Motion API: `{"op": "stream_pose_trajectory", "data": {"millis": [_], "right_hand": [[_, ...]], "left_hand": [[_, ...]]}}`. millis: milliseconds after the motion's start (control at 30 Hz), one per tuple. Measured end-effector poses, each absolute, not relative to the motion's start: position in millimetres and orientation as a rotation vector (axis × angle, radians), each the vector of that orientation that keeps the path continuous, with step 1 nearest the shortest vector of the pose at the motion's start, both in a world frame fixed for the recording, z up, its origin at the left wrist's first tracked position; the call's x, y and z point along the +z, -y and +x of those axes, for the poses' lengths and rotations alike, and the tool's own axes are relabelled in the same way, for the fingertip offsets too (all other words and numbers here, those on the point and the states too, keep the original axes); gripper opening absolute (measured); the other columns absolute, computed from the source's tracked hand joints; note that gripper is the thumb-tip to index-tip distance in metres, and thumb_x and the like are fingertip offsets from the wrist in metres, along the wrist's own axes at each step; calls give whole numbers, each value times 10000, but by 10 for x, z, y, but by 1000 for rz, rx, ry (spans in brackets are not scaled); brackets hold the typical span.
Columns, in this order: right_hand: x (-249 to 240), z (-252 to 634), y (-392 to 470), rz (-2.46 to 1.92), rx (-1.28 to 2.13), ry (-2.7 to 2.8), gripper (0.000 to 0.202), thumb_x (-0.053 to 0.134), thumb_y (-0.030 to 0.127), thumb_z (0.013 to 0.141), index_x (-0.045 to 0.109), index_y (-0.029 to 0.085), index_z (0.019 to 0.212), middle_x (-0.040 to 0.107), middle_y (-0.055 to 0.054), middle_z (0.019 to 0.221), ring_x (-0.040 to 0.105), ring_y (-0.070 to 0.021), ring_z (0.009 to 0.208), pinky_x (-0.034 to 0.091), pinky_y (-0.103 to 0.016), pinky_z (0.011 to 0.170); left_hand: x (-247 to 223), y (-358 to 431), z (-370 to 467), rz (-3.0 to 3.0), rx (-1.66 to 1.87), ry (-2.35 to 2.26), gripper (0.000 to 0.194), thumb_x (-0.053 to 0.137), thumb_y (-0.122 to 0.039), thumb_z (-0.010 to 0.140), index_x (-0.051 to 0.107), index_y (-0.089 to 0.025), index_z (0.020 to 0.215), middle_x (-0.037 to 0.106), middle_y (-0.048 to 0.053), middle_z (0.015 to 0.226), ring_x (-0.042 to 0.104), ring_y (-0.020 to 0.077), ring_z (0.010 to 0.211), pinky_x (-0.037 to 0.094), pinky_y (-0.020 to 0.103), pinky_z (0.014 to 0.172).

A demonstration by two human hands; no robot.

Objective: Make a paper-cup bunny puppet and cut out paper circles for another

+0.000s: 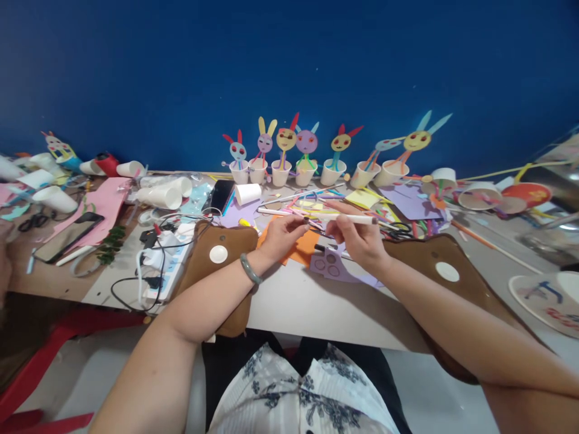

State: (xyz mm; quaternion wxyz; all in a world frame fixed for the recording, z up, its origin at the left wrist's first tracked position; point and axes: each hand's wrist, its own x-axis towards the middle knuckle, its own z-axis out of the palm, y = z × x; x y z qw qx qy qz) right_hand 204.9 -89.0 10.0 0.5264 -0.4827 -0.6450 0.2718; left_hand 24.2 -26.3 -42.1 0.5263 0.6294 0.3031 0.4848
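My left hand (284, 237), with a bracelet at its wrist, is pinched at the fingertips on a small dark piece, too small to name. Close to its right, my right hand (359, 238) holds a white pen (362, 219) lying nearly level, its tip pointing left toward the left fingers. Under the hands are orange paper (298, 248) and a purple sheet (344, 271) with circles on it. Another white pen (274, 211) with a dark end shows just behind the left hand.
Several paper cups (280, 175) with rabbit-faced figures line the blue wall. Brown mats (233, 307) lie under both arms. On the left are a power strip (174, 265), cables and a phone (70, 236); black scissors (398, 230) lie right of the hands.
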Motion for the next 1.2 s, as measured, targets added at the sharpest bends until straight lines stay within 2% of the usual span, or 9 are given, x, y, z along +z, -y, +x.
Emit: {"op": "stream_pose_trajectory", "data": {"millis": [67,133,500,667,900,1067,1200], "right_hand": [[143,2024,905,-1127,662,1472,479,608,712,914,701,242,908,547,16,596,443,-123,472,354,-285,437],[163,2010,901,-1124,699,1411,498,650,740,868,679,243,849,522,20,573,439,-123,464,324,-284,422],[135,2027,838,-1160,747,1422,529,658,768,846,537,254,816,564,38,571,453,-108,413,330,-269,397],[110,2023,820,-1166,865,1423,528,680,754,840,473,270,875,570,60,553,439,-107,394,320,-257,379],[135,2023,812,-1171,948,1437,529,698,734,839,479,253,867,623,39,585,502,-114,396,382,-269,390],[97,2010,845,-1151,1035,1342,532,737,714,818,483,247,811,630,21,598,519,-119,402,390,-271,389],[36,1995,901,-1133,1078,1281,504,744,664,844,458,250,804,598,44,581,473,-97,398,351,-244,374]], "left_hand": [[-413,273,227,1541,1163,-756,140,799,-267,803,755,-169,893,788,67,911,724,174,853,580,310,810],[-402,287,214,1579,1155,-773,119,783,-214,802,767,-175,914,799,68,946,734,183,895,585,318,833],[-351,341,209,1754,1147,-766,119,752,-142,818,783,-176,928,798,79,964,730,189,894,574,323,833],[-362,353,197,1870,1153,-771,108,751,-153,837,780,-186,935,790,71,945,717,187,882,560,321,824],[-336,393,177,1991,1164,-767,43,728,-213,889,765,-197,904,782,67,916,691,185,830,522,316,798],[-361,416,176,2111,1206,-758,88,698,-272,926,751,-210,894,766,67,900,684,199,842,502,332,822],[-425,419,191,2282,1214,-725,174,628,-326,972,728,-203,899,750,85,895,680,226,879,495,362,852]]}}
